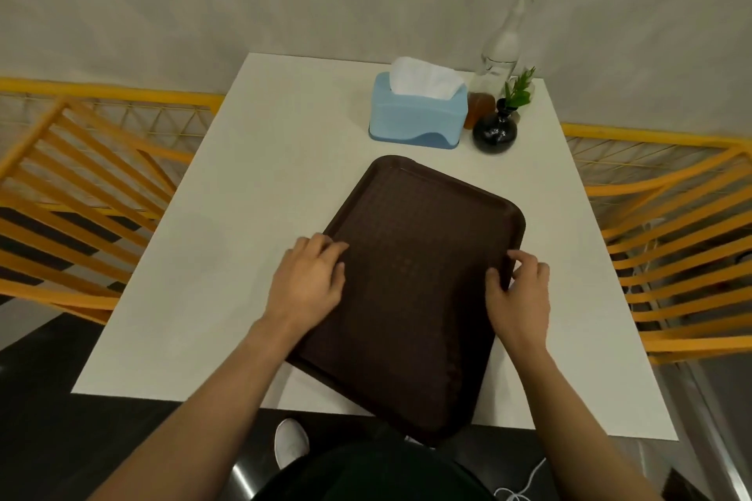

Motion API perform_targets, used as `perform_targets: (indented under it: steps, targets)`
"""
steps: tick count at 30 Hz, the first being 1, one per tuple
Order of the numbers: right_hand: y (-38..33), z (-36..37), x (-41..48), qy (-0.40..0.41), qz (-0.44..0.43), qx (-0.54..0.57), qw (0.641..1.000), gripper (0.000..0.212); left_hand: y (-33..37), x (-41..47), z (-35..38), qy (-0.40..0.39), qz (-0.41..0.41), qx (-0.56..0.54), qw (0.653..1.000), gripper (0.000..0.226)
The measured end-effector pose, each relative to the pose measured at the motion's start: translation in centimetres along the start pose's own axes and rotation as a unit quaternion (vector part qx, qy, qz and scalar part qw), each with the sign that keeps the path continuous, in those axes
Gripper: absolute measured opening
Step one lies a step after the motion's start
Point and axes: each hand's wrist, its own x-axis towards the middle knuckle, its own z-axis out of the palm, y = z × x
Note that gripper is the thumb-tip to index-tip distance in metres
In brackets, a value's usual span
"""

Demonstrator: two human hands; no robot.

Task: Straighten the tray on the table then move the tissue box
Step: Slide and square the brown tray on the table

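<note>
A dark brown tray (415,256) lies askew on the white table (244,216), turned clockwise, with its near corner hanging over the table's front edge. My left hand (309,281) grips the tray's left rim, fingers curled over it. My right hand (519,293) grips the right rim, thumb on top. A light blue tissue box (417,118) with white tissue sticking out stands beyond the tray near the table's far edge, apart from both hands.
Right of the tissue box stand a small amber jar (478,108), a round black vase with a green sprig (494,130) and a tall clear glass bottle (502,45). Orange slatted chairs (81,191) flank the table on both sides. A grey wall is behind.
</note>
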Motion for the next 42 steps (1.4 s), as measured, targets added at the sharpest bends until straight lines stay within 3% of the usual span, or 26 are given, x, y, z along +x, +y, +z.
perform_targets:
  steps: [3,6,20,27,31,36,42]
  targets:
    - [0.0,0.8,-1.2,-0.022,0.033,-0.055,0.998,0.053,-2.2,1.0,-0.3,-0.012,-0.039,-0.006,0.999,0.039]
    - [-0.9,1.4,-1.2,-0.017,0.033,-0.071,0.997,0.05,-3.7,1.1,-0.2,-0.032,-0.068,-0.023,0.997,0.042]
    - [-7.1,6.7,-1.4,-0.041,-0.08,-0.19,0.978,0.049,-10.7,-4.1,-0.8,0.017,-0.101,-0.046,0.994,0.049]
    - [-10.8,9.3,-1.9,-0.109,-0.121,-0.16,0.974,0.059,-14.9,-6.3,-2.0,0.05,-0.157,-0.045,0.985,0.046]
    - [-12.0,9.2,-3.2,-0.108,-0.11,-0.063,0.986,0.063,-16.6,-7.3,-2.6,0.071,-0.195,-0.063,0.976,0.044]
    - [-10.8,8.4,-8.8,-0.08,-0.103,-0.067,0.989,0.067,-17.6,-8.9,-2.9,0.052,-0.149,-0.055,0.986,0.051]
    - [-8.9,9.1,-13.4,-0.162,-0.15,-0.19,0.957,0.088,-17.6,-10.1,-2.0,-0.016,-0.145,-0.027,0.989,0.075]
